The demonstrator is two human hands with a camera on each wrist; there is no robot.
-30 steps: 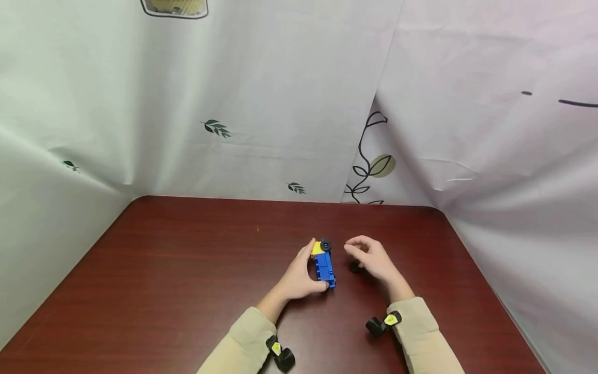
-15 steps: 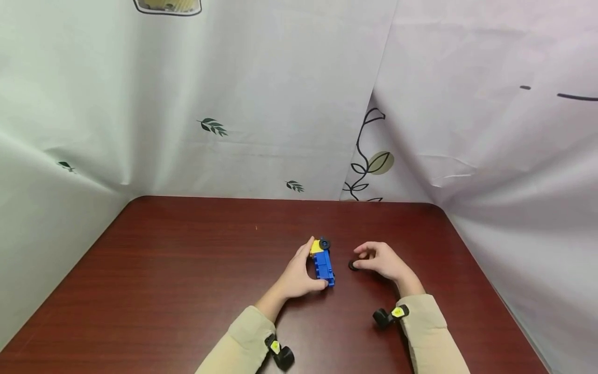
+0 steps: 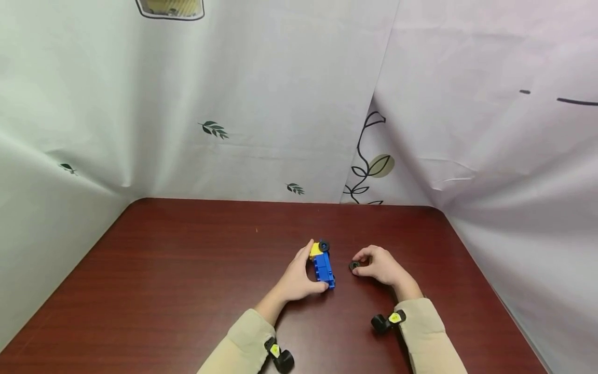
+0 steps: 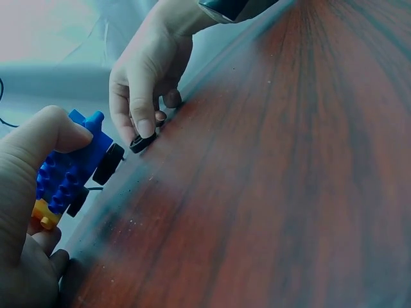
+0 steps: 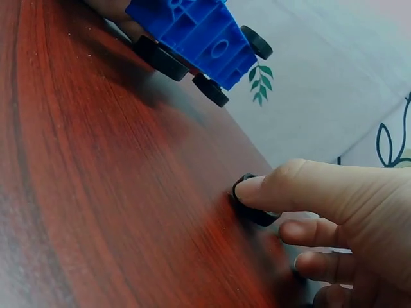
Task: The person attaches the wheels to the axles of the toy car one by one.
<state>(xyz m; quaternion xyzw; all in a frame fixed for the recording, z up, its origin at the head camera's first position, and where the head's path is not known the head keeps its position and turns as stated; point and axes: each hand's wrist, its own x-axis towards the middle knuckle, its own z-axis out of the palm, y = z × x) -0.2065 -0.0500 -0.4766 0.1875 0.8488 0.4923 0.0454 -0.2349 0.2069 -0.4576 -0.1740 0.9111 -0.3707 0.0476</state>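
My left hand point(image 3: 295, 279) grips a small blue and yellow toy car point(image 3: 324, 268) by its two ends, thumb on the blue end. The car is tipped on its side, and its ribbed blue underside point(image 5: 199, 38) faces the right wrist camera. Three black wheels show on it there. A short way to the right, my right hand point(image 3: 382, 267) pinches a loose black wheel point(image 3: 354, 265) between thumb and fingers. In the right wrist view this wheel point(image 5: 259, 215) stands tilted at or just over the tabletop, apart from the car.
Both hands are over a dark red-brown wooden table point(image 3: 187, 270). A pale cloth backdrop point(image 3: 261, 104) with printed leaves rises behind the table and at its sides. A black wrist camera point(image 3: 283, 359) sits on the left sleeve, another camera point(image 3: 380, 323) on the right.
My right hand has shifted slightly right and down, and its fingers have closed on the loose wheel, tilting it up. The left hand and the car have hardly moved.
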